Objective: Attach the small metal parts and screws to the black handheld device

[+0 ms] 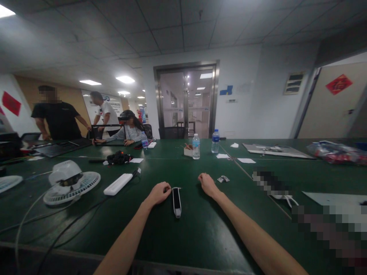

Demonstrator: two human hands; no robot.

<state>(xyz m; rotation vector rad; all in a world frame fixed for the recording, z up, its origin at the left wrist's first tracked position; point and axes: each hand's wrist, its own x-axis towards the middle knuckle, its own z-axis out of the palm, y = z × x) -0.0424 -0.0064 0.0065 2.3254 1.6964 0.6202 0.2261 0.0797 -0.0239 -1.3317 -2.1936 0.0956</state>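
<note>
Head view: slim, elongated device w/ black face & white rim (177,202) lies flat on the dark green, smooth worktop (160,240), btwn the two hands, closer to the L one. Long axis runs approx. straight away from the person, far end tipped a touch L; the pale grey end points back toward the person. A thin, light-coloured strip (178,188) sits crosswise at the far end.

L hand (160,193): fingers curled in, gap narrow, tips right at the device's far L corner; can't tell if they touch it or pinch the strip. R hand (207,184): fingers bent & close together, low over the worktop, well apart from the device; can't tell if anything's under the fingers. Small silvery metal pieces (223,178) lie just R of it.

Further L: long white plastic box w/ dark cable (119,184), its axis slanting away to the R.
</note>
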